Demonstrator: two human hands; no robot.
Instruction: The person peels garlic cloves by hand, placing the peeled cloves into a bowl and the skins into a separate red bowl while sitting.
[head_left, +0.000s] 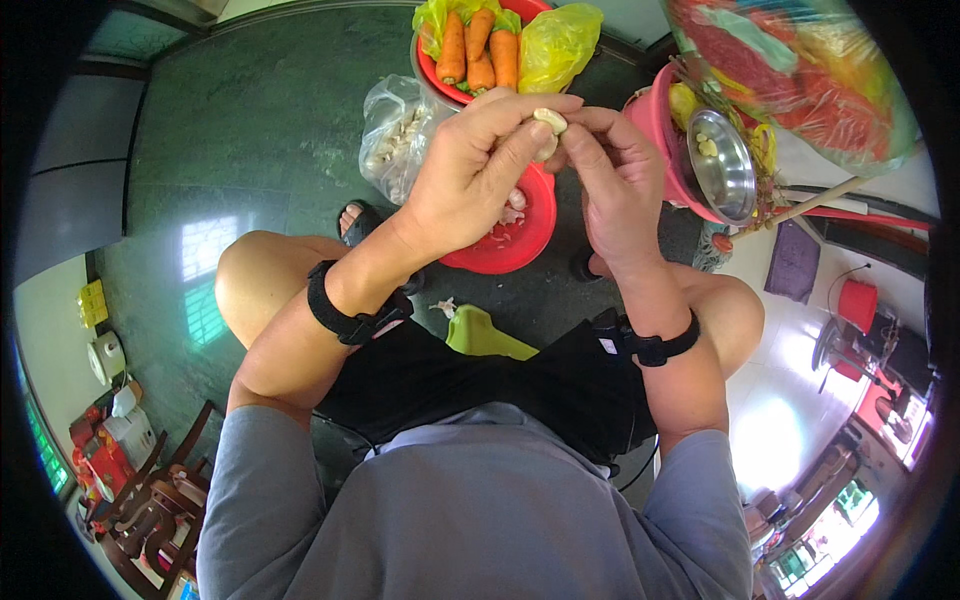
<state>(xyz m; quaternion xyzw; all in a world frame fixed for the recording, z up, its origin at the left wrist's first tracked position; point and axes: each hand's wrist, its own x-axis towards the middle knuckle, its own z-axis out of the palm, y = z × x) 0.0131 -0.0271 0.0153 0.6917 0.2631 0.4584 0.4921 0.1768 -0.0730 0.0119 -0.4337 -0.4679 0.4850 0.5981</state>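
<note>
Above the red plastic basin (534, 251), my left hand (469, 176) pinches a pale garlic clove (550, 120) between thumb and index finger. A second pale piece of garlic (546, 148) shows just below it, between the fingers. The fingertips of my right hand (619, 180) meet the garlic from the other side, its thumb against it. Partly hidden behind my left hand, the basin holds a garlic bulb (517, 199) and loose skins (511, 215). Several peeled cloves (706, 145) lie in a stainless steel bowl (731, 187) to the right.
Beyond the basin are a clear plastic bag of garlic (397, 146) and a red bowl of carrots (480, 49) with yellow-green bags. The steel bowl rests on a pink tub (651, 112). Between my legs is a green plastic stool (480, 334). A stick (814, 201) leans at right.
</note>
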